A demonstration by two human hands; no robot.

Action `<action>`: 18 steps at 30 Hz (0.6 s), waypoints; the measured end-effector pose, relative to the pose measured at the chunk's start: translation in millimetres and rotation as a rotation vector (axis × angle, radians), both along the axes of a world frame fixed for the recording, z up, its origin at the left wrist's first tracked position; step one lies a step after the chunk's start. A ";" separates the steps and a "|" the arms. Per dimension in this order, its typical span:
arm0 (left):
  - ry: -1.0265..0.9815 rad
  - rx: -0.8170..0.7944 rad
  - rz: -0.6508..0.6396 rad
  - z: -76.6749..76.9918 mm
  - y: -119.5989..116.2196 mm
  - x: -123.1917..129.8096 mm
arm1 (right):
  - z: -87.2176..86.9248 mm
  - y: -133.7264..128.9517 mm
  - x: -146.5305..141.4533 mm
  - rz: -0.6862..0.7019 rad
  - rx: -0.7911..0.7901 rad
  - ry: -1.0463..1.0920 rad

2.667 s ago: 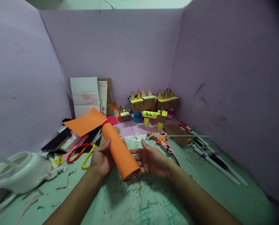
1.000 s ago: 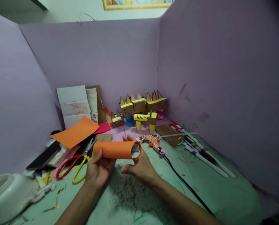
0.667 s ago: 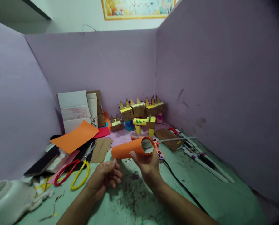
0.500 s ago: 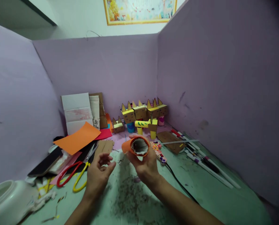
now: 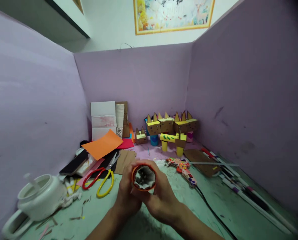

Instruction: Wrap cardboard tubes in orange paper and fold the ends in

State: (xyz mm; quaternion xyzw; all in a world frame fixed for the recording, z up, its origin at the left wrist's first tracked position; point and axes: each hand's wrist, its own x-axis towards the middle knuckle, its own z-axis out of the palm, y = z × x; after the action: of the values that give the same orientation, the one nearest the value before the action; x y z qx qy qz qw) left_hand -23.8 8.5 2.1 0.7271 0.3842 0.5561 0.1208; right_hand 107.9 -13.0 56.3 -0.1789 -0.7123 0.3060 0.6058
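Observation:
An orange paper tube points its open end toward me, with crinkled whitish paper folded inside its rim. Around its left side my left hand is wrapped, and my right hand grips the right side with the thumb below the rim. The tube is held above the green tabletop; its far end is hidden by the hands. Beyond it, to the right, lies a flower-patterned glue gun with a black cord. Scissors with red and yellow handles rest to the left.
Cardboard animal figures stand at the back. An orange sheet lies over papers at the left, near folded cardboard. A white teapot-like vessel stands front left. Markers and a cardboard piece lie along the right wall.
My left hand, empty and apart before, has moved right and closed on the tube. The tube now faces me more directly. The camera view has shifted left.

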 end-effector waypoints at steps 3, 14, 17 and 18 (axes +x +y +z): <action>-0.035 -0.001 -0.044 0.9 -4.7 6.1 | -1.4 0.5 -2.7 0.018 -0.085 0.025; 0.108 0.111 0.167 7.0 1.8 -4.5 | 7.6 -9.1 40.1 -0.418 0.141 0.040; 0.160 0.199 0.187 3.2 6.9 -7.4 | 26.1 -12.9 54.7 -0.583 0.268 -0.146; 0.176 0.222 0.190 1.8 7.9 -7.8 | 30.9 -13.6 57.4 -0.603 0.312 -0.212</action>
State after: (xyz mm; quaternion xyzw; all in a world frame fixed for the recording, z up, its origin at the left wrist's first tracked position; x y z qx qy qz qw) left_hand -31.6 16.4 3.9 0.7423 0.3965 0.5382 -0.0472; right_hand 165.4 -26.6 87.2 -0.3171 -0.7247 -0.0191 0.6115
